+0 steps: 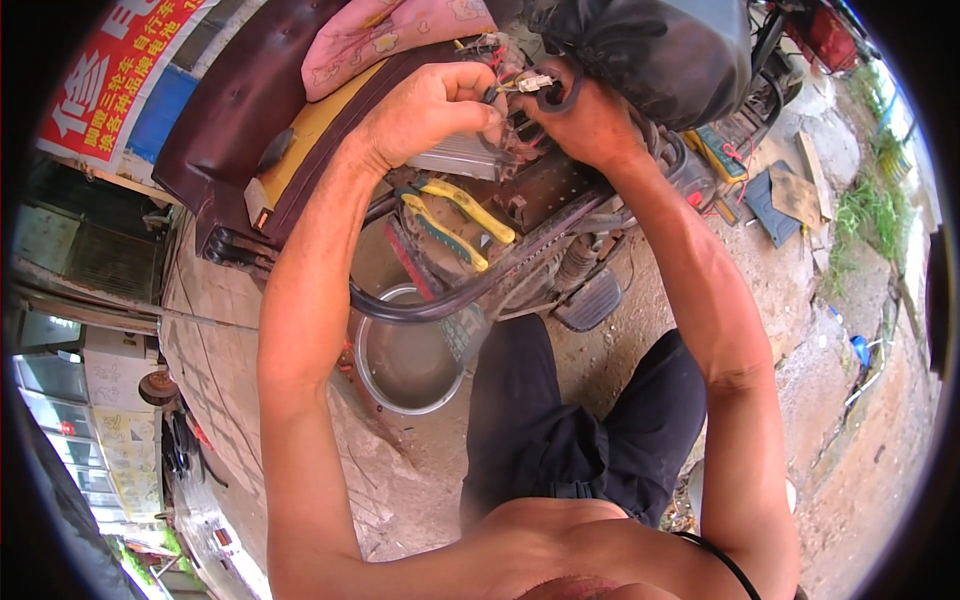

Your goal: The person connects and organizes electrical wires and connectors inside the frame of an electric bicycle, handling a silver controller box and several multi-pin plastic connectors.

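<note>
My left hand point(430, 110) is closed, its fingertips pinching thin wires point(507, 87) above the open body of a vehicle. Close beside it, my right hand point(595, 125) is closed around a black ring point(572, 92) that looks like a roll of tape. A white plug connector point(534, 83) on the wires shows between the two hands. Beneath my left hand sits a silver finned metal box point(458, 156) among loose wiring. Pliers point(455, 222) with yellow and green handles lie on the frame nearer to me. My right fingertips are partly hidden.
A dark red seat point(225, 130) with a pink cloth point(385, 40) is at the left. A black cover point(660, 60) bulges beyond my right hand. A metal basin point(408, 365) stands below the curved frame bar point(410, 312). A yellow-green multimeter point(718, 155) lies to the right.
</note>
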### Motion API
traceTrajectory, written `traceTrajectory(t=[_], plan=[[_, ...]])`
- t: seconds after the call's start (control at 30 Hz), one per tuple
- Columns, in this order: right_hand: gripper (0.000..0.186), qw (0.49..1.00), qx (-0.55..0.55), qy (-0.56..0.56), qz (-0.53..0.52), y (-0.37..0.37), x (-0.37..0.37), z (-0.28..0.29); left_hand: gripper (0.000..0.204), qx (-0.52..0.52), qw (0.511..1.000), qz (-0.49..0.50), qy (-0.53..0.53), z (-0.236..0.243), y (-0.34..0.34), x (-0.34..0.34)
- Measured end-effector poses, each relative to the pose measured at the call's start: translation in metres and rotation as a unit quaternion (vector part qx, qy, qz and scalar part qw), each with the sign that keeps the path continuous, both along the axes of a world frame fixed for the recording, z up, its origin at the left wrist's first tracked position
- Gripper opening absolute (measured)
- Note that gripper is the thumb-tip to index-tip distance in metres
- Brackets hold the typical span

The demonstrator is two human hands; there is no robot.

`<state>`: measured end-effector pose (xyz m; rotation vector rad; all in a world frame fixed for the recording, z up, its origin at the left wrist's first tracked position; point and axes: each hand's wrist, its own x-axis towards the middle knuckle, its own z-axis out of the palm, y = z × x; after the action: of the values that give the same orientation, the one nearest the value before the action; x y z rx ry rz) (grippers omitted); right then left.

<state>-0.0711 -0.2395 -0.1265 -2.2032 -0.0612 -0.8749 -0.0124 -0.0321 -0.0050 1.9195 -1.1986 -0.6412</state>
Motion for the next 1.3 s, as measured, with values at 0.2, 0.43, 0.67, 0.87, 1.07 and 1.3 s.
traceTrajectory(t=[0.2,0.43,0.67,0.87,1.07,1.3], plan=[[0.046,0.989,-0.031,-0.034,-0.142,-0.002,0.001,-0.005,0.012,0.01,1.0,-0.001,-0.007,-0.004,-0.006,-0.001],[0.047,0.997,0.058,0.001,-0.043,-0.008,-0.004,-0.004,0.019,0.015,0.999,-0.005,-0.044,-0.003,-0.005,-0.002],[0.045,0.997,0.035,-0.073,0.004,-0.042,0.013,-0.035,0.024,-0.014,0.994,0.084,-0.069,-0.012,-0.007,0.014],[0.052,0.99,-0.064,0.122,-0.004,-0.054,-0.015,-0.023,0.024,-0.033,0.995,0.084,-0.05,-0.013,0.001,0.024],[0.069,0.996,0.027,0.087,0.009,-0.042,-0.048,-0.018,0.027,-0.03,0.994,0.056,-0.09,-0.01,-0.001,0.024],[0.086,0.982,-0.088,0.16,-0.041,-0.036,-0.042,-0.002,0.028,-0.014,0.993,0.044,-0.108,-0.009,0.0,0.017]])
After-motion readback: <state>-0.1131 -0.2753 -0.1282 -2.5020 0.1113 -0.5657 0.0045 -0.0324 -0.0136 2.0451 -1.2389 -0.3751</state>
